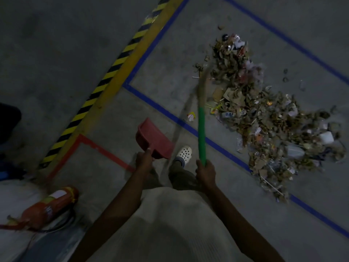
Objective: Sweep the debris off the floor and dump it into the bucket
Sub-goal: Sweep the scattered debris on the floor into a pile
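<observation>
Low at my left side, an extinguisher [51,207] lies on the floor [56,53], well clear of the work. In front of my body both hands are busy. My left hand [144,159] has its fingers curled round the handle of the red dustpan [153,138], which I carry above the floor with its mouth turned away from me, ready, I judge, to be set down once there is something to push into it. My right hand [205,170] is clamped on the bottom of the green handle of the broom [201,129], gripping low so the shaft slants forward and the bristles [204,82] reach the stuff without my stepping into it. My white shoe [183,154] is between the two tools.

Further out, one small wrapper [190,117] sits apart, just left of the broom and beside the blue line [151,102]. The bristles meet the near-left edge of the debris [264,114], a long heap of dry leaves, card scraps and plastic running from the far middle down to my right, across the line. A few bits lie loose beyond it. A yellow-and-black strip [105,80] runs off to the far left.

The bucket is not in view, so nothing looks dumped yet; I reckon the sweeping is only starting.
</observation>
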Motion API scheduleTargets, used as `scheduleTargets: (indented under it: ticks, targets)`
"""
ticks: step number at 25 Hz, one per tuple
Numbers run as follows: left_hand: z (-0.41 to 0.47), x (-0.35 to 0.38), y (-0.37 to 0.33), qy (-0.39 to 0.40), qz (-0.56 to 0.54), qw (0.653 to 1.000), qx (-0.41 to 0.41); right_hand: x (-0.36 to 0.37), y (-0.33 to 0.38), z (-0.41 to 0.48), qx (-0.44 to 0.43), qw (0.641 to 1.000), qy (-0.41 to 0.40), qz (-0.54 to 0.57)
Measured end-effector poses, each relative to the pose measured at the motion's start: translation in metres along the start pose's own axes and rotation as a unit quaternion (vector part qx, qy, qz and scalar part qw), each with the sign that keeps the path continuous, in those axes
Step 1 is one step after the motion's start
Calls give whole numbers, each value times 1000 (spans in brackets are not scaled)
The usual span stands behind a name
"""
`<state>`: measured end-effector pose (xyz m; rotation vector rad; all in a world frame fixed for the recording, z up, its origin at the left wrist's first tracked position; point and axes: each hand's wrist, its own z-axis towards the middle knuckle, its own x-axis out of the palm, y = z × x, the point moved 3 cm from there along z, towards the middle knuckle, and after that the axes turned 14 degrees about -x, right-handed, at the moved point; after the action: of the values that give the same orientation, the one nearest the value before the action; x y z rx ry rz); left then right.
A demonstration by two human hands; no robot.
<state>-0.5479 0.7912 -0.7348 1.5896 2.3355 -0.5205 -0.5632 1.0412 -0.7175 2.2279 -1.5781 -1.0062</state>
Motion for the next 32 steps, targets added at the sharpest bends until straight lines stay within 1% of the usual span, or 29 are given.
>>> scheduleTargets:
  ticks: [2, 4, 7, 9, 13, 15, 18, 19, 20, 22, 23, 25, 26, 30, 32]
  targets:
    - [5, -8, -1, -3, 7, 1000, 0, 10, -15, -12, 18, 998, 45, -35]
    - [5, -14, -2, -4, 12, 1000, 5, 20, -16, -13, 59, 995, 67, -31]
    - [10, -22, 1, -21, 41, 999, 20, 27, -20, -7, 133, 989, 59, 10]
    - [12, -23, 4, -22, 75, 997, 23, 17, -25, 0, 155, 987, 31, 28]
    - [10, -21, 12, -32, 111, 992, 44, -16, -15, 28, 146, 982, -54, 109]
    - [5, -20, 16, -38, 121, 991, 47, -10, 3, 30, 118, 984, -47, 124]
    - [-2, -22, 21, -33, 107, 993, 46, 17, 34, -4, 68, 987, -64, 134]
    - [-6, -24, 21, -34, 104, 993, 46, 28, 39, -19, 45, 987, -45, 146]
    - [-6, -28, 21, -37, 94, 994, 50, 41, 43, -33, 26, 989, 4, 144]
    - [-9, -39, 24, -40, 62, 996, 46, 62, 50, -57, 24, 984, 120, 128]
    - [-11, -47, 26, -41, 37, 998, 40, 70, 57, -66, 21, 982, 144, 123]
    - [-15, -65, 34, -40, -20, 999, 24, 84, 72, -79, 4, 975, 149, 164]
    - [-13, -75, 40, -46, -53, 997, 24, 93, 78, -85, 2, 972, 164, 166]
    - [-10, -128, 74, -73, -130, 989, 2, 132, 86, -122, -17, 958, 276, 72]
    - [-8, -154, 89, -100, -189, 977, -11, 153, 82, -133, -37, 949, 313, -5]
